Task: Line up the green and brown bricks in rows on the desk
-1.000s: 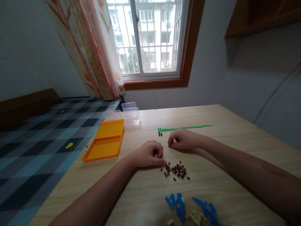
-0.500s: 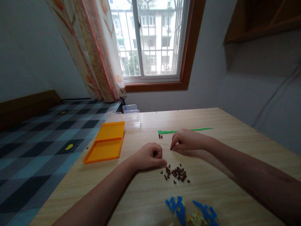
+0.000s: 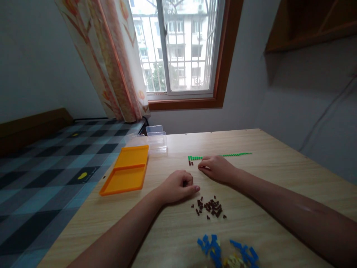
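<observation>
My left hand (image 3: 178, 185) rests on the wooden table (image 3: 279, 175) in a loose fist, just left of a small heap of dark brown bricks (image 3: 209, 207). My right hand (image 3: 216, 167) lies further back with its fingers pinched together, its tips close to a short row of brown bricks (image 3: 190, 162); what it holds is too small to see. Behind it runs a long row of green bricks (image 3: 220, 155), partly hidden by the hand.
An open orange tray (image 3: 126, 169) lies at the table's left edge, with clear plastic boxes (image 3: 155, 139) behind it. Blue and yellow bricks (image 3: 227, 253) are heaped at the near edge. A checked bed is on the left, a window behind.
My right hand has moved back and left from near the brown heap to the short brown row beside the green row. The left hand has stayed put.
</observation>
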Demonstrator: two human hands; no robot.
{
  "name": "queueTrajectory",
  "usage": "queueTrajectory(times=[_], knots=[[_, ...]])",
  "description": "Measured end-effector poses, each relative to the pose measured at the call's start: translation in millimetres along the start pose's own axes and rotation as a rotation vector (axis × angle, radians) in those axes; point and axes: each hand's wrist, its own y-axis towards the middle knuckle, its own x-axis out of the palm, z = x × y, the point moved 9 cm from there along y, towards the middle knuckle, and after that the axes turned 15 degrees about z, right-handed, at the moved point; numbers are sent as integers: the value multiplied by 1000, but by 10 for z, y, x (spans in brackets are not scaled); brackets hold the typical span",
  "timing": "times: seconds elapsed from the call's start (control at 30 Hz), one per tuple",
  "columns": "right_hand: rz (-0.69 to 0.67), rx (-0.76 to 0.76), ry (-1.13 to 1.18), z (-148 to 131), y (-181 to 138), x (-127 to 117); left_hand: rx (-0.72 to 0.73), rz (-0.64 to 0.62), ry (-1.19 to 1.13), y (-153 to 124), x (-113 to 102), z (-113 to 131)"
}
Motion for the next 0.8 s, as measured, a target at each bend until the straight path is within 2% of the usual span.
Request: queueTrajectory(times=[0.17,0.33,0.8], knots=[[93,32,42,95,35,108,28,20,54,0,2,13],[167,66,110,133,3,62,33,26,61,2,-1,43],[118,68,63,92,30,90,32,20,77,3,-4,60]])
